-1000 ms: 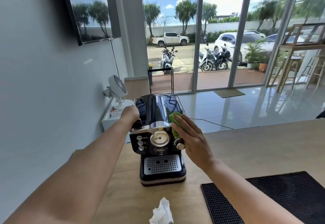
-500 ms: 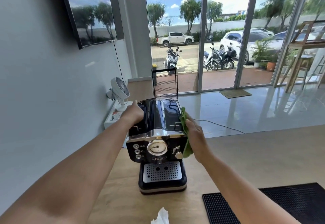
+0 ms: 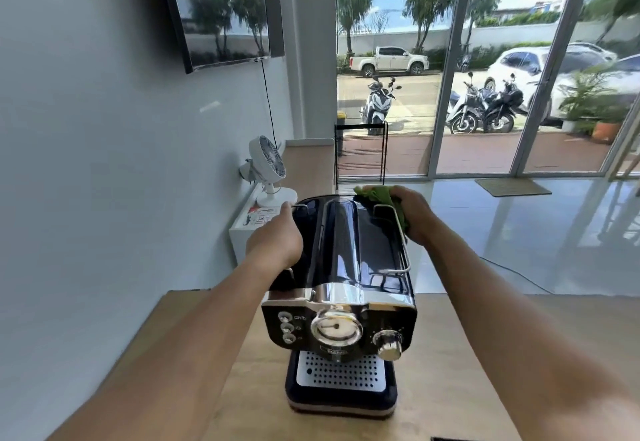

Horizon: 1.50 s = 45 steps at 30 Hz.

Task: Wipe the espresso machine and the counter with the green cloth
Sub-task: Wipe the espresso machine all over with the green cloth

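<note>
A white fan [image 3: 268,163] stands beyond the counter's far left corner. My left hand [image 3: 277,239] braces the left side of the espresso machine [image 3: 346,267], fingers curled against its top edge. The machine sits near the counter's [image 3: 467,354] far edge, dials facing me, its long axis running straight away from me. At its far right top corner lies the green cloth [image 3: 382,196], bunched over the end of the wire rail [image 3: 403,243]. My right hand [image 3: 415,218] grips the cloth, fingers wrapped round it and pressing it to the machine's right side. The likely next stroke runs back towards me along that side. No cup stands inside the rail or on the drip tray [image 3: 341,371] below the dials.
</note>
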Tool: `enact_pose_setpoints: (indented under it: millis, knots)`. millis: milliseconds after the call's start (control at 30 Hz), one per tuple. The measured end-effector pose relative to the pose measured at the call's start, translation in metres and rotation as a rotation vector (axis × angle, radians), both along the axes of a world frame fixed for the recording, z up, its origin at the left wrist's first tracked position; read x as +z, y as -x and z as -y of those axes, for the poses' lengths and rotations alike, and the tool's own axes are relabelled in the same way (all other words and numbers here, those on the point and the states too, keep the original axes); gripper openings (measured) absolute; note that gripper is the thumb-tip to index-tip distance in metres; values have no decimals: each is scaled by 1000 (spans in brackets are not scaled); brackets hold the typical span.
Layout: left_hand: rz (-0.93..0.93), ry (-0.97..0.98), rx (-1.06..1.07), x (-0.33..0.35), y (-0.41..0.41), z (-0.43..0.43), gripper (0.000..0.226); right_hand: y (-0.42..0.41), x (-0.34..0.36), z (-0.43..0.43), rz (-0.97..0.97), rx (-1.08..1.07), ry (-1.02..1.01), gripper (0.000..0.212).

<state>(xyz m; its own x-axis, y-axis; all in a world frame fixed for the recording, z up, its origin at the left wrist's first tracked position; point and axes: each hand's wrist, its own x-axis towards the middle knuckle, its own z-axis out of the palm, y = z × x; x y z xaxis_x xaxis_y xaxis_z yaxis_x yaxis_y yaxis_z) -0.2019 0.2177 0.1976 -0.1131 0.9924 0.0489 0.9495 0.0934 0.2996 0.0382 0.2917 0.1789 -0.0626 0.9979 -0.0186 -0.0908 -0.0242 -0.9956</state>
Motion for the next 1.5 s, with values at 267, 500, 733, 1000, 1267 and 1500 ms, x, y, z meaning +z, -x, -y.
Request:
enact_pose_setpoints:
  millis: [267, 500, 733, 1000, 1267, 1500]
  knots:
    - [-21, -14, 12, -1, 0, -6, 74, 66, 62, -47, 971, 601, -118, 45]
    - [-46, 17, 27, 1, -1, -1, 74, 107, 60, -39, 1257, 730, -297, 50]
    - [2, 25, 50, 4, -1, 2, 73, 21, 59, -36, 1101, 498, -80, 48]
    - [88, 25, 41, 5, 1, 6, 73, 14, 26, 6, 754, 1, -46, 37]
    - [123, 33, 32, 4, 2, 3, 72, 56, 50, 6, 848, -61, -410, 48]
    - [169, 29, 43, 4, 3, 0, 70, 82, 47, 8, 1412, 238, -223, 55]
